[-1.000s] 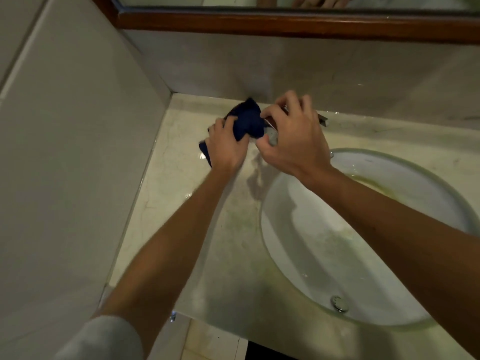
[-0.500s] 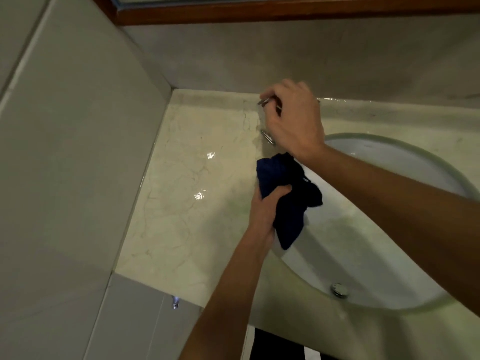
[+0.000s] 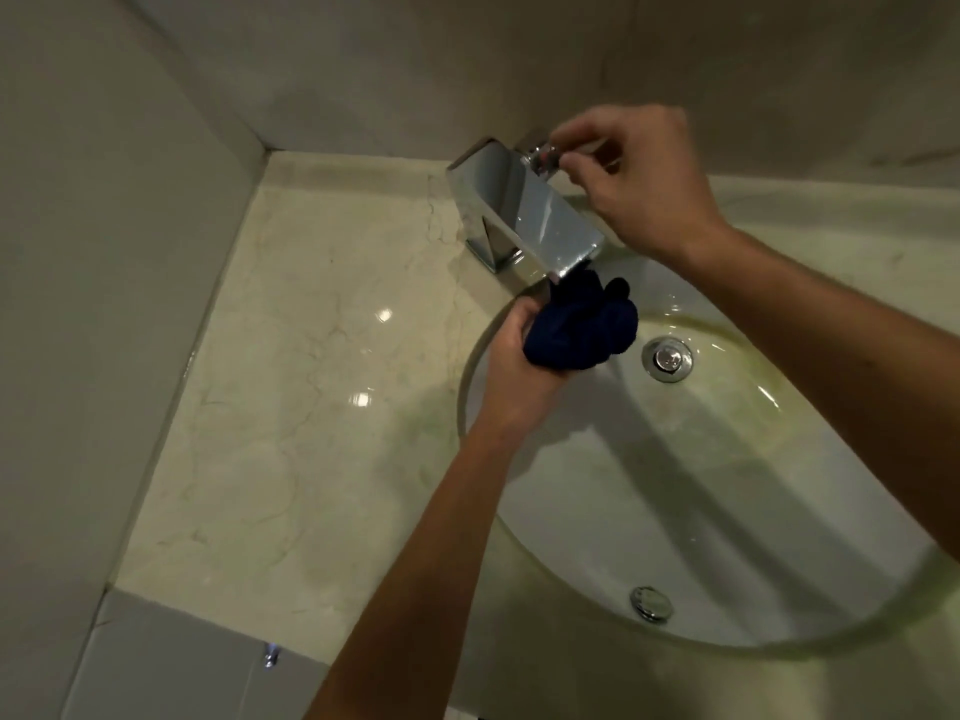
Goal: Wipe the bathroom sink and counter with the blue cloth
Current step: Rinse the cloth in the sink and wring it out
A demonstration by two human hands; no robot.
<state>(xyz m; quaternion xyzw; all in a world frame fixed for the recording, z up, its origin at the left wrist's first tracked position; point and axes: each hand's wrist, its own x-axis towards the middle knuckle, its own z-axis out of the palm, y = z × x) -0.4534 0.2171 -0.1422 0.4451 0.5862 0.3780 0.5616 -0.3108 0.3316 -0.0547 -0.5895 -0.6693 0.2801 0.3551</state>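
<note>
My left hand (image 3: 519, 358) grips the bunched dark blue cloth (image 3: 582, 324) over the sink's left rim, just under the spout of the chrome faucet (image 3: 524, 210). My right hand (image 3: 634, 179) reaches behind the faucet and pinches its small knob (image 3: 543, 155) with thumb and fingers. The white oval sink (image 3: 675, 485) is set into the pale marble counter (image 3: 311, 407), with greenish stains around its rim.
A chrome drain (image 3: 667, 358) sits in the basin and an overflow fitting (image 3: 652, 604) on its near wall. Grey tiled walls (image 3: 104, 252) close in the counter at left and behind. The counter's front edge runs along the lower left.
My left hand moved the cloth from the counter's back corner to under the faucet spout. My right hand shifted to the knob behind the faucet. The camera tilted down, losing the mirror frame.
</note>
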